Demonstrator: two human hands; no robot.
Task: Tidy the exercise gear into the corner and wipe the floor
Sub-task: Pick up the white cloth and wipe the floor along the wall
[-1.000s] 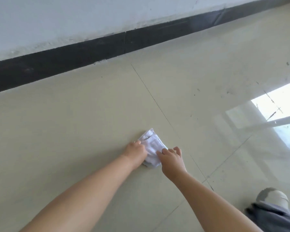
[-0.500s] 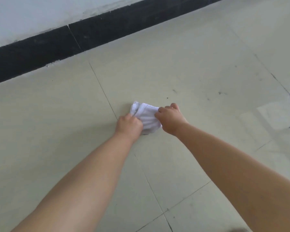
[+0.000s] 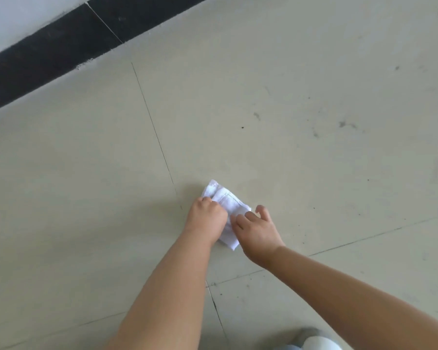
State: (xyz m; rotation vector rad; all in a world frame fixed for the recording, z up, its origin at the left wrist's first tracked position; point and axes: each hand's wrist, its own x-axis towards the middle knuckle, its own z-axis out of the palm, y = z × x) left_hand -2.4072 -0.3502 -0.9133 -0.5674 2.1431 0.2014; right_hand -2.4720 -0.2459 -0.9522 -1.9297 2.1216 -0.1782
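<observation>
The left hand (image 3: 208, 215) is gripping the folded white cloth (image 3: 228, 203) with curled fingers, pinning it to the tiled floor (image 3: 314, 173) — likely for scrubbing pressure. The right hand (image 3: 257, 229) is resting loosely curled on the cloth's near edge — steadying it, seemingly.

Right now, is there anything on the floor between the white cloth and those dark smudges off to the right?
Nothing visible. The white cloth lies under both hands, and the tile between it and the dark smudges is bare floor, apart from a few tiny specks.
</observation>
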